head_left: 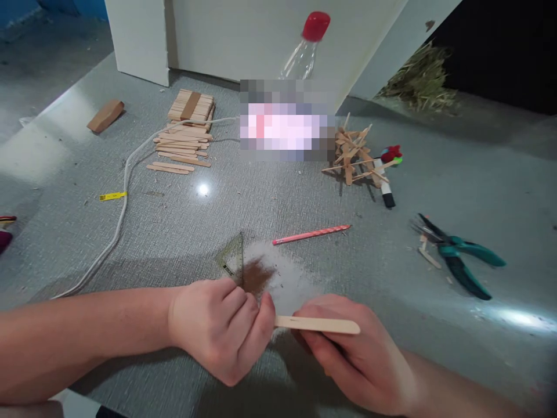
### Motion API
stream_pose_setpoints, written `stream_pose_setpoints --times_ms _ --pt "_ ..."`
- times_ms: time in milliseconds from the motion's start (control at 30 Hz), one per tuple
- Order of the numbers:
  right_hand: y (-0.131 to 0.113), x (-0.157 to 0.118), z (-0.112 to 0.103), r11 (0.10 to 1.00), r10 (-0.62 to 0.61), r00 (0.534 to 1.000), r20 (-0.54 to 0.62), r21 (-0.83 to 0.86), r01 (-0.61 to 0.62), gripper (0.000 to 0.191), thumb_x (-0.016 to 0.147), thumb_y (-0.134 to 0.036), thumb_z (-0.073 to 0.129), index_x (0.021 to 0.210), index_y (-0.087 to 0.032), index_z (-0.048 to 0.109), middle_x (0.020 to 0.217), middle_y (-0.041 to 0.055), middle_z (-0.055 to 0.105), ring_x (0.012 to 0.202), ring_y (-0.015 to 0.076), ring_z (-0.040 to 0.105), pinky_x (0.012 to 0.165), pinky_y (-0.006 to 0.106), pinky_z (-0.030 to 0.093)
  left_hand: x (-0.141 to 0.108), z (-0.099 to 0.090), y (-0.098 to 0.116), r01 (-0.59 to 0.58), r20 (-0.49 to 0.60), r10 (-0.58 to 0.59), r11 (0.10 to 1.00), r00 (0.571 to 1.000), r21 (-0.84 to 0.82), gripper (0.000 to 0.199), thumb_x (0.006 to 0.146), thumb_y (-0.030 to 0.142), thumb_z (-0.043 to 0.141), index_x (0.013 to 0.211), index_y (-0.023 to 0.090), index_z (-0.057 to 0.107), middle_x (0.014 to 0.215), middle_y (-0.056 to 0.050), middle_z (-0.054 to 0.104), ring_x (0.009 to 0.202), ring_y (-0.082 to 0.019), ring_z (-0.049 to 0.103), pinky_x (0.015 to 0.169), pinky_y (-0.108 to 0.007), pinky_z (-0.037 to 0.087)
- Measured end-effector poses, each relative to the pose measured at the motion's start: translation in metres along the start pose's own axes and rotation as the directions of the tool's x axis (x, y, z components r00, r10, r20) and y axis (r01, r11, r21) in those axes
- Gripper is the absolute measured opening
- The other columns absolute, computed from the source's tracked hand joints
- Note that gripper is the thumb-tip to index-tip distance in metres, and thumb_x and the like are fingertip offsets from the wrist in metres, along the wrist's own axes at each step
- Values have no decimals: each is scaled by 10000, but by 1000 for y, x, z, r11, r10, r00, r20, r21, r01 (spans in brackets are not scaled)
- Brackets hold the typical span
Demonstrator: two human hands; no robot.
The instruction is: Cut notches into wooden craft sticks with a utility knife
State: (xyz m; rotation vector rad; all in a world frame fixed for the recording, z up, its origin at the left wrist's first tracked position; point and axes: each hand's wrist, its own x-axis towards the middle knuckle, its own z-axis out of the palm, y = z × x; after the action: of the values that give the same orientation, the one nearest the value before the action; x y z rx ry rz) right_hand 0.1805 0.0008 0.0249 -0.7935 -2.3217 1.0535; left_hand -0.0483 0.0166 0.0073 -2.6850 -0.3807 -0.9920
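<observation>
- Wooden stick lies nearly level at near centre, flat and pale with a rounded right end; the left hand is closed tightly round its left part, seemingly to steady it.
- Right hand curls under the stick, perhaps bracing it; I cannot tell whether its fingers pinch anything.
- Just beyond, fine white powder and a brown patch mark the textured grey surface, beside a clear triangular set square.
- Farther, a slim pink pencil lies seemingly within reach; right, teal-handled cutters rest spread.
- Far left, loose sticks lie flat near a banded bundle, probably for easy picking.
</observation>
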Motion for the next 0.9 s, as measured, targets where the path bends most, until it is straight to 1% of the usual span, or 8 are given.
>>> stream_pose_setpoints --times_ms 167,267,333,400,500,667,800,900 --pt "8 -4 -6 1000 4 1000 29 -22 -3 218 970 -133 394 794 -234 473 593 -45 533 521 120 437 554 264 343 -3 -5 -5 12 -19 -12 1000 1000 10 199 860 130 536 776 74 707 574 -63 630 453 -134 552 334 -253 341" --pt "20 -4 -12 1000 27 999 29 7 -27 214 995 -157 408 834 -224 532 597 -42 544 516 115 440 545 267 328 -3 -8 -8 90 72 -97 991 993 97 167 877 137 584 894 17 698 647 -84 659 491 -146 592 354 -264 405" --pt "29 -4 -15 981 35 995 95 186 -53 245 1019 -206 411 817 -216 550 606 -32 549 529 111 452 547 258 329 -2 -8 -8 76 140 -95 988 986 138 242 895 156 589 988 -43 692 665 -93 663 492 -142 597 358 -261 416" --pt "40 -3 -15 885 12 986 165 457 -87 311 1036 -290 427 766 -209 558 595 -19 552 539 109 485 547 240 354 -1 -8 -8 30 146 -51 989 988 143 284 918 155 555 1046 -57 693 626 -67 644 479 -134 588 349 -249 400" --pt "53 -7 -13 756 -10 991 134 650 -80 370 1046 -409 426 775 -211 581 583 -30 565 480 92 530 532 213 427 -1 -6 -8 40 126 -58 989 990 142 293 932 135 533 1097 -41 699 619 -48 648 484 -127 598 348 -238 402" --pt "59 -10 -10 672 50 999 16 739 -45 310 1024 -418 498 888 -198 670 865 13 607 499 60 606 491 188 470 -6 -4 -10 40 124 -52 995 991 94 261 953 140 548 1089 -10 712 795 -123 743 596 -148 682 397 -233 494" --pt "56 -7 -10 647 70 997 17 760 -59 310 1035 -381 490 887 -193 687 793 6 602 489 66 603 474 181 454 -8 -3 -11 21 118 -26 999 993 51 252 946 131 570 1091 -16 714 930 -194 774 672 -183 728 429 -248 544" --pt "54 -6 -11 648 85 996 36 757 -83 311 1033 -381 501 875 -196 695 744 7 623 504 85 598 507 204 468 -9 -4 -11 5 116 -12 999 993 54 224 943 129 584 1063 16 736 934 -188 777 705 -196 740 414 -236 535"
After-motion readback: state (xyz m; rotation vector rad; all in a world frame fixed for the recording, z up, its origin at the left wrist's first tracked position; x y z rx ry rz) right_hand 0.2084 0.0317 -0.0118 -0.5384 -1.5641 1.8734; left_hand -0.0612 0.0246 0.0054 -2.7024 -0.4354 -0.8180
